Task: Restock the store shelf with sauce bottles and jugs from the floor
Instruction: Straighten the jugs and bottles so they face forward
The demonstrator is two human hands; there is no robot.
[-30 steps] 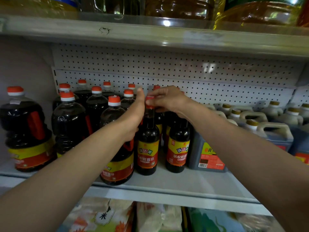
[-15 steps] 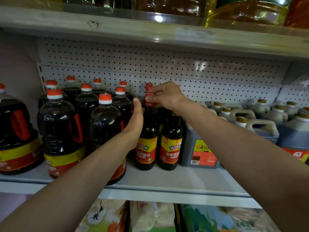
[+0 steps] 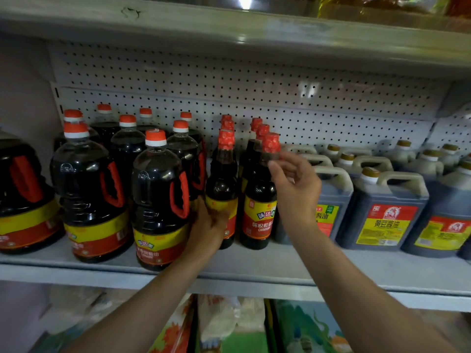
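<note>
Left hand has dropped from the neck to grip the front-left slim sauce bottle low at its label; right hand has let go of the cap, fingers loose beside the neighbouring bottle. Both stand on the shelf, so placement looks done. Label partly reads 味极鲜; jug behind reads 黄豆酱油.

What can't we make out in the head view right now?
- Left hand covers the lower label of the front-left slim soy sauce bottle; whether the fingers wrap it is unclear.
- Right hand is motion-blurred near the neck of the front-right slim bottle; contact can't be told.
- Rear slim bottles: only caps show.
- Top-shelf goods are cut off by the frame edge.
</note>
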